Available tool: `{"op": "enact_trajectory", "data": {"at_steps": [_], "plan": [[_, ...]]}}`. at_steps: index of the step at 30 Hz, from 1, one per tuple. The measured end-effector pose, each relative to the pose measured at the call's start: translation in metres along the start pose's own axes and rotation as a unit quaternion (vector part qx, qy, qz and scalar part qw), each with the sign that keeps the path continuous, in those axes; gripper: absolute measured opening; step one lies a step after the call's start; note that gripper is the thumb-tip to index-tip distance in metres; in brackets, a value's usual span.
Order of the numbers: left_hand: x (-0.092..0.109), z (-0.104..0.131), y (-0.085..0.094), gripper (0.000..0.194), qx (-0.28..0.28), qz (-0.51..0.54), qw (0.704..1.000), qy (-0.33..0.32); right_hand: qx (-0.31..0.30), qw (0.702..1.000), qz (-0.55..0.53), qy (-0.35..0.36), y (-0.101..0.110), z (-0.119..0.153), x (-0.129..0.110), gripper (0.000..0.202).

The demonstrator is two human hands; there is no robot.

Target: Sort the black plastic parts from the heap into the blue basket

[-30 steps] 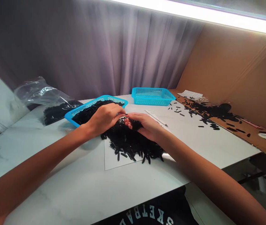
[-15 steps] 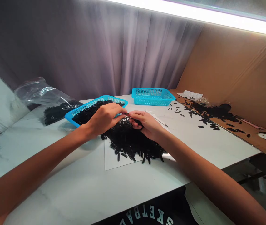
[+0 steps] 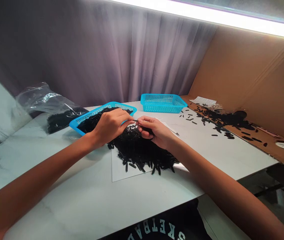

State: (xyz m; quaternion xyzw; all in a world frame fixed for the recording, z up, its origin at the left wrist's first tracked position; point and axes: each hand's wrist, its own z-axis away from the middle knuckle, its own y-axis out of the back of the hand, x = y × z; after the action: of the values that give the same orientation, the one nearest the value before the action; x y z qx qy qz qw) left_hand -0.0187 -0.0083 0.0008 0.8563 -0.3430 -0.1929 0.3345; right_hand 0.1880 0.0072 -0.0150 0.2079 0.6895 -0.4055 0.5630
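Note:
Between my fingertips, above a heap of small black elongated pieces [image 3: 144, 150], is one slim black piece [image 3: 135, 120]. My left hand [image 3: 113, 124] pinches its left end between thumb and forefinger. The fingers of my right hand [image 3: 154, 130] close on its other end, and something dark, partly hidden, is curled in that palm. The heap lies on a white sheet [image 3: 120, 173]. Just behind my left hand stands a blue basket [image 3: 75, 124] filled with similar black pieces.
A second blue basket [image 3: 164, 108] stands at the back. Clear plastic bags [image 3: 48, 100] with black pieces lie at the left. More black pieces [image 3: 224, 118] are scattered on cardboard [image 3: 269, 150] at the right. A thin tweezer-like tool [image 3: 173, 129] lies behind my right hand.
My hands have drawn very slightly apart, with the left a little further left, and more of the slim piece shows between them. The heap and baskets look the same.

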Motion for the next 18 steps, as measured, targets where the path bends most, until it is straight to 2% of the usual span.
{"op": "enact_trajectory", "data": {"at_steps": [5,11,18], "plan": [[-0.0014,0.0009,-0.0003,0.019,-0.001,-0.01,1.0,-0.019,-0.012,1.0,0.013,-0.001,-0.0001,0.0006,-0.0006,0.024],[-0.0021,0.001,0.0,0.016,0.02,-0.035,0.997,-0.072,-0.029,0.999,-0.001,0.017,0.0015,0.0,0.0002,0.027],[-0.0016,0.0006,0.0036,0.01,0.077,-0.037,0.99,-0.109,-0.059,0.998,0.004,0.026,0.0025,0.0015,-0.0009,0.028]]}}
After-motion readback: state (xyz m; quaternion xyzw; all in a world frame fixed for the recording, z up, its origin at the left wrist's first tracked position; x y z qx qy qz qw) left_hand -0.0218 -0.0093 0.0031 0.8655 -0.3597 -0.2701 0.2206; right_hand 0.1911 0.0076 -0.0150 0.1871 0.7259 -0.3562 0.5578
